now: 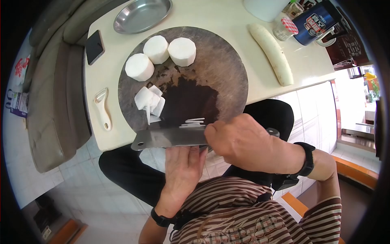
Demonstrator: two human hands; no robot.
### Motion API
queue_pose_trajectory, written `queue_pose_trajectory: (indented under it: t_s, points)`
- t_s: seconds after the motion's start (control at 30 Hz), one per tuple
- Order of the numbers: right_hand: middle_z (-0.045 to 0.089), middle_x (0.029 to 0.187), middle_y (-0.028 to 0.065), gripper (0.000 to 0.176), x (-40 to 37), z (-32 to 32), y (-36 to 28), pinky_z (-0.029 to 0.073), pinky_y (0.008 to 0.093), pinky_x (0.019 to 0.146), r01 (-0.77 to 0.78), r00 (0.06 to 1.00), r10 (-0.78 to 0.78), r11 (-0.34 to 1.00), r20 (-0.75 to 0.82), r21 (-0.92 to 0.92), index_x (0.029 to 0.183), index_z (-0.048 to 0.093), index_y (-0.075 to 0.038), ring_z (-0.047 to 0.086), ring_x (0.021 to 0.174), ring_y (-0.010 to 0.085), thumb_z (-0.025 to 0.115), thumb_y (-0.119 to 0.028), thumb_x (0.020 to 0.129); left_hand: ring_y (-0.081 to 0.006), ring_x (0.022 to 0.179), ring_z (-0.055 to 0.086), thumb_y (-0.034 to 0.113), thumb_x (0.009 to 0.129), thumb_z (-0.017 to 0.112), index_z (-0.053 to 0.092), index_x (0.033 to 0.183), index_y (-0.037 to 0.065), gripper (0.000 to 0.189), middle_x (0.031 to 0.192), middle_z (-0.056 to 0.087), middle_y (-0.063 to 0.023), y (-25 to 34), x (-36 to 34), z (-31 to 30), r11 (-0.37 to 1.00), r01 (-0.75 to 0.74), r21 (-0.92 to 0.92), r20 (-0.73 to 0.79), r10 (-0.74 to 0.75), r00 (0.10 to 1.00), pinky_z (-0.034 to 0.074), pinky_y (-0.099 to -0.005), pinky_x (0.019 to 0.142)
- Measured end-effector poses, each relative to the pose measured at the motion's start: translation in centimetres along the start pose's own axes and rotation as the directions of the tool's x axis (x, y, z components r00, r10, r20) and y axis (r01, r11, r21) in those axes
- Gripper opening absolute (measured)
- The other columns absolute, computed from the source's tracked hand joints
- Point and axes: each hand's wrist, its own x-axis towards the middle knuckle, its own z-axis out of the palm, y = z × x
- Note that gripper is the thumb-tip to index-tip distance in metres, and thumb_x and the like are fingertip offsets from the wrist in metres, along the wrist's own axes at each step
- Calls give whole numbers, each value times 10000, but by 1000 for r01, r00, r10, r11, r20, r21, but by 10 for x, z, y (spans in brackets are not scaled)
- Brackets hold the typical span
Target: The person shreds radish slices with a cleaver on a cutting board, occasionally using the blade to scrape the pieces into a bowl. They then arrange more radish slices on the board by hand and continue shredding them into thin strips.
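Standing by the counter, I see a phone [95, 45] and a white peeler [102, 107] lying at the left edge of the table [227, 18], with a steel dish [142, 14] cut off by the top of the view. Three peeled radish chunks [156, 49] sit at the far side of the round cutting board [219, 73]. Flat slices [149, 99] lie nearer, and thin strips [194, 121] lie just beside the cleaver [170, 137].

The blade lies across the board's near rim. The left hand [183, 166] is spread flat below it with its fingertips touching the steel. I can't make out anything held in it.

The right hand [248, 142] is wrapped tight round the cleaver's handle and hides it, so only the end of the handle pokes out.

Further right, a whole radish [273, 53] lies on the table, well apart from the board. Beyond it, a jar [284, 27] and a mug [315, 22] are partly out of view.
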Motion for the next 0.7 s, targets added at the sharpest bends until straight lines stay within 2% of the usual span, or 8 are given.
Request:
queue_pose_trajectory:
  t_s: [0.03, 0.1, 0.23, 0.33, 0.4, 0.5, 0.53, 0.7]
  points:
    - [575, 661, 137, 181, 1, 2, 0, 476, 391, 479, -4, 1000, 5, 1000, 22, -24, 790, 527, 8, 612, 554, 323, 653, 1, 660, -385, 1013, 582, 88, 772, 776, 650, 1028, -72, 327, 1124, 603, -198, 0, 1, 1, 1000, -4, -1, -3, 4, 1000, 467, -504, 836]
    - [578, 665, 139, 185, 3, 5, 0, 478, 391, 481, -5, 1000, 5, 1000, -24, 0, 791, 527, 8, 615, 559, 323, 654, 1, 658, -406, 1088, 553, 71, 783, 758, 641, 1101, -81, 371, 1195, 571, -222, -1, 0, 0, 1000, -3, -24, -6, 2, 1000, 443, -527, 930]
    - [577, 667, 140, 192, 1, 6, 7, 486, 391, 492, -20, 996, 22, 999, -91, 28, 793, 528, 7, 626, 578, 324, 659, 3, 653, -413, 1112, 550, 73, 786, 758, 634, 1129, -79, 395, 1204, 570, -224, 2, 6, -3, 999, 2, -34, -27, -2, 1000, 435, -534, 966]
    - [622, 658, 148, 128, -5, -4, -1, 526, 375, 520, -40, 999, 40, 999, -7, 17, 754, 593, 10, 669, 587, 295, 679, -61, 691, -407, 1089, 560, 75, 786, 762, 627, 1135, -76, 403, 1189, 574, -217, 1, 4, -2, 999, 8, -37, -33, -9, 999, 442, -529, 951]
    - [623, 659, 147, 128, -8, -8, -4, 524, 371, 517, -43, 999, 43, 999, 14, 1, 756, 594, 11, 667, 585, 295, 677, -58, 689, -397, 1003, 591, 86, 789, 769, 612, 1121, -77, 401, 1134, 592, -200, -1, 1, 0, 999, -40, -11, -41, 40, 998, 486, -521, 854]
    - [594, 661, 144, 151, -7, -6, -3, 505, 384, 508, -36, 999, 37, 999, 37, -7, 774, 559, 14, 639, 573, 314, 664, -24, 672, -383, 984, 599, 97, 793, 778, 625, 1096, -72, 379, 1121, 594, -194, -2, -1, 2, 999, -32, 4, -50, 32, 998, 489, -499, 812]
    - [564, 661, 142, 186, -6, -5, -2, 487, 401, 501, -27, 999, 28, 1000, 35, -7, 791, 524, 15, 612, 562, 333, 653, 7, 658, -383, 984, 599, 97, 793, 778, 625, 1096, -72, 379, 1121, 594, -194, -2, -1, 2, 1000, -28, 4, -49, 28, 998, 489, -499, 812]
    - [575, 670, 142, 177, 5, 2, 0, 490, 403, 508, 3, 1000, -3, 1000, 17, 5, 785, 523, 12, 619, 574, 331, 650, 0, 662, -377, 1041, 575, 93, 759, 786, 628, 1101, -69, 410, 1164, 580, -189, 1, 4, -1, 999, -45, 22, -45, 46, 998, 470, -498, 830]
